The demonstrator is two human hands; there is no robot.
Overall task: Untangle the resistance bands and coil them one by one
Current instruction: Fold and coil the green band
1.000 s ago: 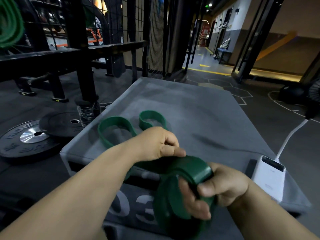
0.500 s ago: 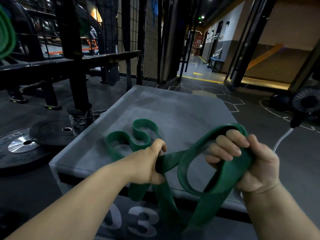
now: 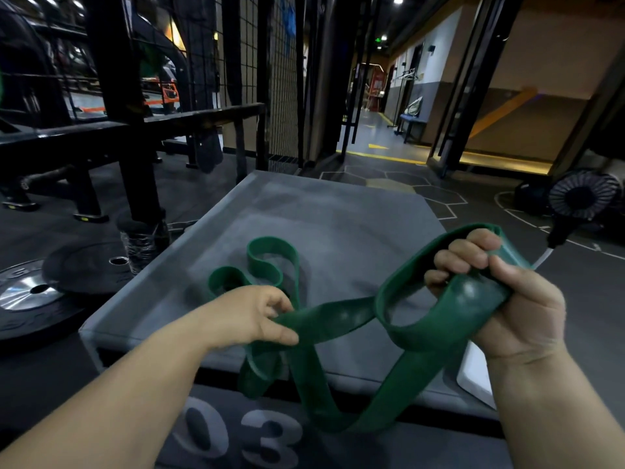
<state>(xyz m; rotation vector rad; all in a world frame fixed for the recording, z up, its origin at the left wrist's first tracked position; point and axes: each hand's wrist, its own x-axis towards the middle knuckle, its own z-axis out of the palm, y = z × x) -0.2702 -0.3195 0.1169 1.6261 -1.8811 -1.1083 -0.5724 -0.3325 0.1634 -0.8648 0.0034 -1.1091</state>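
A wide dark green resistance band (image 3: 341, 319) stretches between both hands above the front of a grey plyo box (image 3: 338, 231). My right hand (image 3: 507, 299) grips a bunched loop of it, fingers curled round the rubber. My left hand (image 3: 257, 316) pinches the band near its middle, and loose loops hang below over the box's front face. A narrower green band (image 3: 270, 262) lies in folds on the box top just beyond my left hand; whether it joins the held band is hidden by my left hand.
Black weight plates (image 3: 50, 286) lie on the floor to the left, beside a black rack post (image 3: 135, 184). A white device (image 3: 473, 377) sits on the box's right edge with a white cable (image 3: 544, 257) running toward a fan (image 3: 581, 198).
The tight coil held between both hands has come undone. My right hand has lifted up and to the right with a loop, and the band now hangs loose between the hands.
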